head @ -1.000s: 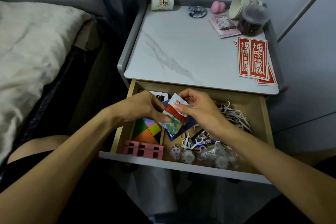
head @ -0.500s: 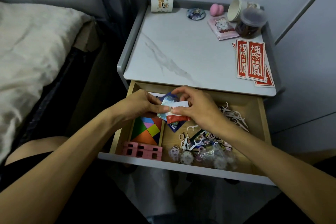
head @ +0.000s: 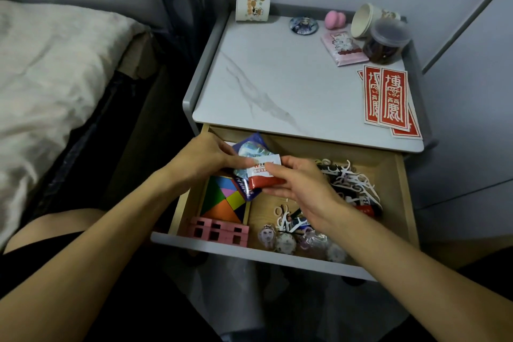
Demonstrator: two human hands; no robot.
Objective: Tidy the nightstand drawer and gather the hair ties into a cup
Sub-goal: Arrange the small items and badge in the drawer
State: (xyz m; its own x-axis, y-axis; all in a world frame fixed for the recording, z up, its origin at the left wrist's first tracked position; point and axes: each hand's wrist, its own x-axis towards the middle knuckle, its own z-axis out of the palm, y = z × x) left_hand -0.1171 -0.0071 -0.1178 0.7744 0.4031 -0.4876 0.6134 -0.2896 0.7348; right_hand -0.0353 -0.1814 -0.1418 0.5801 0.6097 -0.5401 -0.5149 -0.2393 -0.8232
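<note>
Centre frame over pale wooden drawer [head: 399, 203] (pulled open), left hand [head: 205, 158] pinching blue foil packet [head: 251, 150], right hand [head: 302, 186] pinching red-and-white sachet [head: 266, 175], dark tangle [head: 347, 183] centre right in drawer, possibly hair ties, printed paper cup [head: 252, 5] upper centre on white marbled nightstand top [head: 277, 78]

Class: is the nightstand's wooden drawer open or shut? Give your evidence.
Open. The wooden drawer juts out from under the white marble-pattern top, its contents exposed.

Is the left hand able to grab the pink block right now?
Probably not yet. The left hand holds packets together with the right hand. Nothing covers the pink block, so once freed it likely could.
</note>
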